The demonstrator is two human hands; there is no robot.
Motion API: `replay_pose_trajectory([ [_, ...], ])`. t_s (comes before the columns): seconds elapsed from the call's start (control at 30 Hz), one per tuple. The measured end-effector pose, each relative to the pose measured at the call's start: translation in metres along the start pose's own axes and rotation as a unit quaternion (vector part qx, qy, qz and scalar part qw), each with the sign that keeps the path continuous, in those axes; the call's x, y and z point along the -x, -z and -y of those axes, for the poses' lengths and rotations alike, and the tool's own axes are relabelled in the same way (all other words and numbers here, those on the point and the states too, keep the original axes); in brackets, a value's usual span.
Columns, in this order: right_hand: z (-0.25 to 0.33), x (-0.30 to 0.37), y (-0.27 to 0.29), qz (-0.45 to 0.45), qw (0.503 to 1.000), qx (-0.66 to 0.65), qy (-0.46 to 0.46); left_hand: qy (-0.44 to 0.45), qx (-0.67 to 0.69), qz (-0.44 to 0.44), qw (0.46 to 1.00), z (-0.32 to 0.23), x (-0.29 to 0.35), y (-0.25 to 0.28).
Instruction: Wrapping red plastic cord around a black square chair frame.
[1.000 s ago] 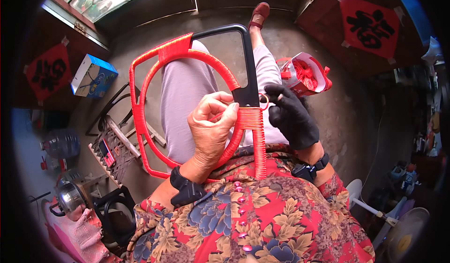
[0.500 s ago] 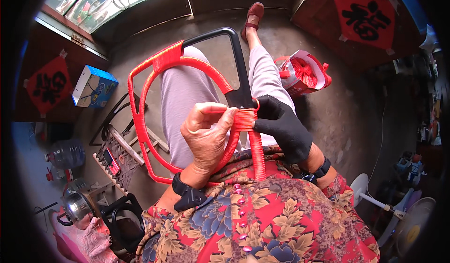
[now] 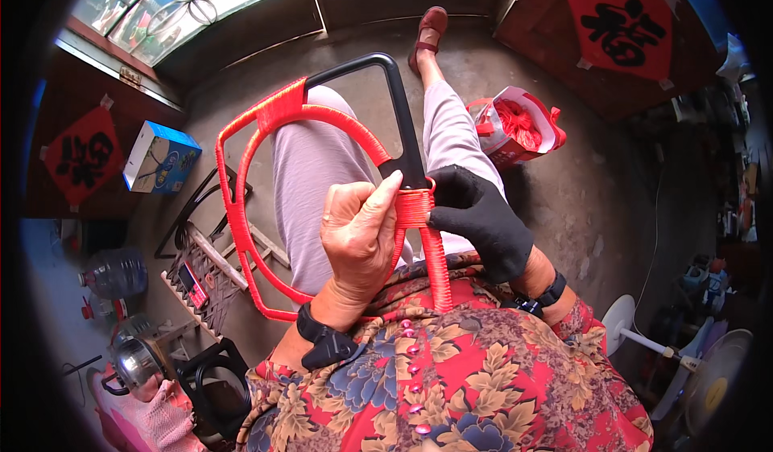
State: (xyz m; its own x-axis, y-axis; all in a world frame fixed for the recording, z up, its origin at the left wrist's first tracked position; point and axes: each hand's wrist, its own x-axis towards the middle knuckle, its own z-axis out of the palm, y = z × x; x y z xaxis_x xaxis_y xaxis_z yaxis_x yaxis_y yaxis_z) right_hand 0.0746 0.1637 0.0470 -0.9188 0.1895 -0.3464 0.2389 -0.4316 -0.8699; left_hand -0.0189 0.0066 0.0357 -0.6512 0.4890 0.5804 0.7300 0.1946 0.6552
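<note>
Across my lap lies a black frame (image 3: pixel 394 90), bent into an angular outer bar with a rounded inner one. Glossy red cord (image 3: pixel 415 209) is wound tightly over most of it; the top right stretch is bare black. My bare left hand (image 3: pixel 358 231) is closed beside the left edge of the wrapped joint, thumb pointing up along its curled fingers. Whatever is in its pinch is hidden. On the joint's right side, my black-gloved right hand (image 3: pixel 481 220) grips the wrapped frame between thumb and fingers. A small loop of cord (image 3: pixel 432 185) shows by its fingertips.
Beyond my right leg stands an open red-and-white bag (image 3: pixel 515 134) stuffed with red cord. A blue box (image 3: pixel 165 162), a low woven stool (image 3: pixel 201 279) holding a red phone (image 3: pixel 192 283), and a metal pot (image 3: pixel 138 363) are on the left. A white fan (image 3: pixel 664 351) is at lower right.
My left hand has turned and closed more, its thumb rising from a pinch at the joint's edge to point upward. The right hand keeps its grip; the frame has shifted slightly left.
</note>
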Motion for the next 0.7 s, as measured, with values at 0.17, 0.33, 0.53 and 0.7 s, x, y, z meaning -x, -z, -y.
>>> replay_pose_trajectory([
  [0.17,0.000,0.001,-0.002,-0.016,1.000,0.010,0.019,-0.050,-0.062,0.000,0.997,-0.002,-0.004,-0.003],
  [0.33,-0.002,0.000,-0.003,-0.032,0.998,0.015,0.048,-0.066,-0.079,0.011,0.995,-0.003,-0.007,-0.005],
  [0.53,-0.003,-0.002,-0.001,-0.053,0.987,0.102,0.110,-0.099,-0.086,0.058,0.990,-0.009,-0.020,-0.003],
  [0.7,-0.004,-0.007,0.008,-0.051,0.995,0.082,0.031,-0.100,-0.069,0.080,0.989,-0.005,-0.019,-0.007],
])
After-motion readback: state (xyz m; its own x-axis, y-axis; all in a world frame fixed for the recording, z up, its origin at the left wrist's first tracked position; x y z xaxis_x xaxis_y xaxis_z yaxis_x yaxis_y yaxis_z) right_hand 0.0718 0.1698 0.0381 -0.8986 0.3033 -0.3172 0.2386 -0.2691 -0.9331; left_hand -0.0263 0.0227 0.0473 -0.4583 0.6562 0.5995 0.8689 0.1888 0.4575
